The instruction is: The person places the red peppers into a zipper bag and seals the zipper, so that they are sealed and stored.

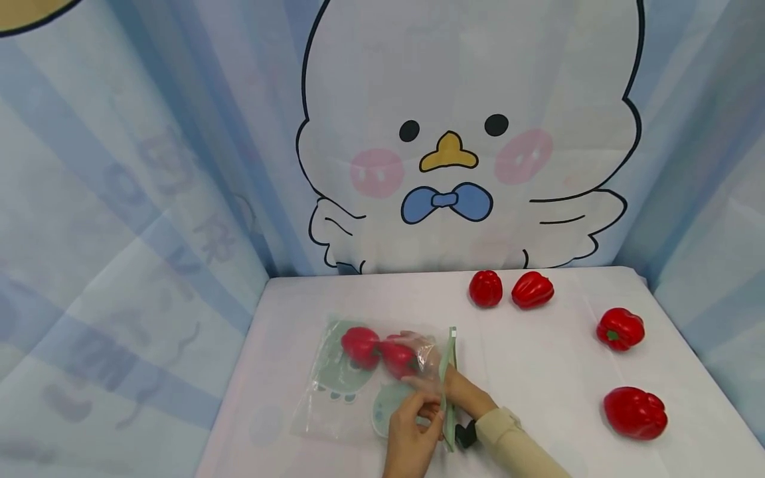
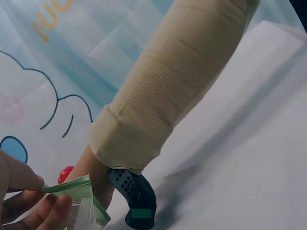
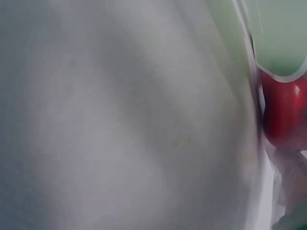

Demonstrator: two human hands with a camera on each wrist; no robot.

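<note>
A clear zip bag with a green closure strip lies on the table, two red bell peppers inside it. My left hand pinches the bag's mouth by the green strip, fingers curled at its edge. Through that mouth reaches my right hand, seen through the plastic with fingers and thumb around the nearer bell pepper. In the right wrist view, a red pepper shows at the right edge, and blurred plastic covers most of the rest.
Two red bell peppers stand at the back of the table, one beside the other. Farther right are another pepper and a larger one nearer the front. A printed curtain hangs behind the white table.
</note>
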